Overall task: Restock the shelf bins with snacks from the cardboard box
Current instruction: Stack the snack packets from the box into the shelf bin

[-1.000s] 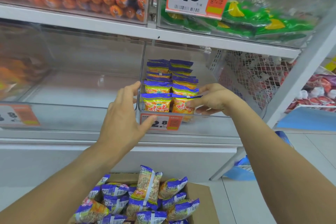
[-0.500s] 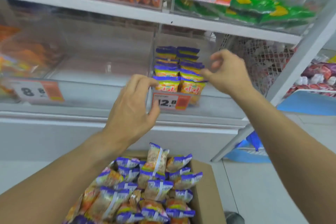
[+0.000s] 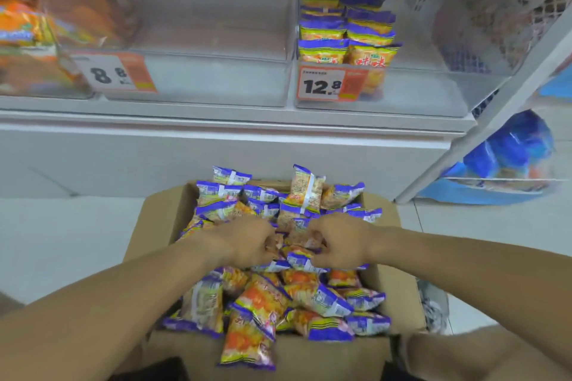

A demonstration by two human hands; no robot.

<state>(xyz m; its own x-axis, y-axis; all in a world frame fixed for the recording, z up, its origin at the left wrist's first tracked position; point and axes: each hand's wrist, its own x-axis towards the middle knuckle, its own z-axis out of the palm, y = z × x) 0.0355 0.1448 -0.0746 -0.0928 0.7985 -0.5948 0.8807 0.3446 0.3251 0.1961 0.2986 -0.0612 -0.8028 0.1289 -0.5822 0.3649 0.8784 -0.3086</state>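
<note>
Under and around both the left hand (image 3: 247, 244) and the right hand (image 3: 342, 246), the snack packets (image 3: 263, 303) show purple ends with orange-and-yellow middles; some turn a pale back with small print. The cardboard box (image 3: 161, 219) around them is plain brown. Above the right hand, the stacked packets in the bin (image 3: 346, 31) repeat purple over yellow and orange, with red characters. The price tag (image 3: 331, 83) there is white with black digits and an orange panel.
</note>
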